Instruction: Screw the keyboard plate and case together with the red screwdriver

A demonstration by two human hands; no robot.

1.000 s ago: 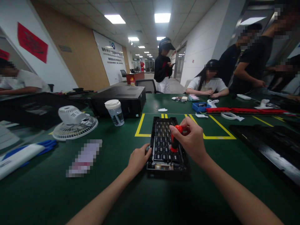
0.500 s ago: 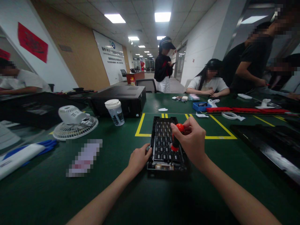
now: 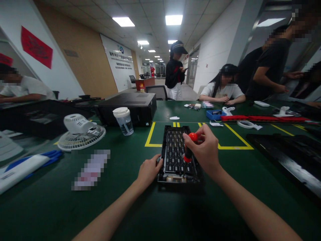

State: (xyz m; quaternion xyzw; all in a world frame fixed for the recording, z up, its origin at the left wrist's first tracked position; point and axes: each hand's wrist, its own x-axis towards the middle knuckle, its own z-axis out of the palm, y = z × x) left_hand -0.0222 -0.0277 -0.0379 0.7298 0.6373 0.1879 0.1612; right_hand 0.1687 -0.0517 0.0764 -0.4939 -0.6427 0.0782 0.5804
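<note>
A black plastic panel (image 3: pixel 173 149) with rows of honeycomb-like openings lies on the green table. Its left edge is held by my left hand (image 3: pixel 149 170), thumb on the rim and fingers along the side. In my right hand (image 3: pixel 207 147) is a screwdriver (image 3: pixel 187 158) with a red and black handle, gripped near its red top. It stands nearly upright over the panel's lower right part, the shaft pointing down at the near end. The tip is too dark to make out.
Left of me are a white fan (image 3: pixel 80 129), a lidded plastic cup (image 3: pixel 123 121) and a large black case (image 3: pixel 127 105). A big black panel (image 3: pixel 283 157) lies on the right. Beyond are a blue tray (image 3: pixel 215 114) and red strips (image 3: pixel 263 118). Several people are around.
My hands, the screwdriver and the panel hold almost the same place. At the far right, a standing person's arm has shifted.
</note>
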